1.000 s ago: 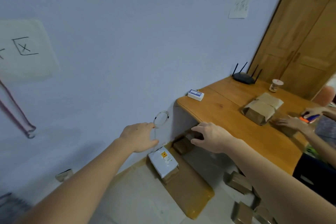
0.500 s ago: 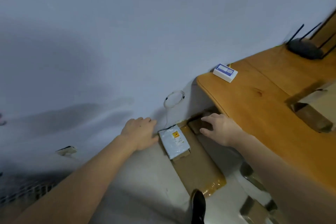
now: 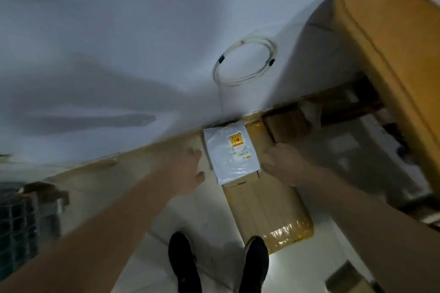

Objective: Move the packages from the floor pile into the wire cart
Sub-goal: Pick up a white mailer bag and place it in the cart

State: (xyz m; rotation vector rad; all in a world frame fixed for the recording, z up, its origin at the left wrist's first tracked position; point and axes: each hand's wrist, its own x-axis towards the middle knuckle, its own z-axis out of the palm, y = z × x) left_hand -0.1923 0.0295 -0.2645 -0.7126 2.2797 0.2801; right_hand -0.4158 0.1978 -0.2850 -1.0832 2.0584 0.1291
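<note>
A white plastic-wrapped package (image 3: 230,153) with a yellow label lies on a long flat brown parcel (image 3: 266,207) on the floor by the wall. My left hand (image 3: 184,169) hovers just left of the white package, fingers spread and empty. At the package's right edge is my right hand (image 3: 283,162), fingers bent; motion blur hides whether it touches the package. A small brown box (image 3: 285,123) sits behind, under the table. The wire cart (image 3: 23,223) shows at the far left edge, blurred.
A wooden table (image 3: 390,38) overhangs on the right. A coiled white cable (image 3: 245,63) hangs on the wall above the parcels. More brown boxes (image 3: 347,278) lie at the lower right. My two black shoes (image 3: 219,266) stand just in front of the long parcel.
The view has dropped toward the floor. Both hands have come down and closed in on the white package from either side; my shoes have come into view.
</note>
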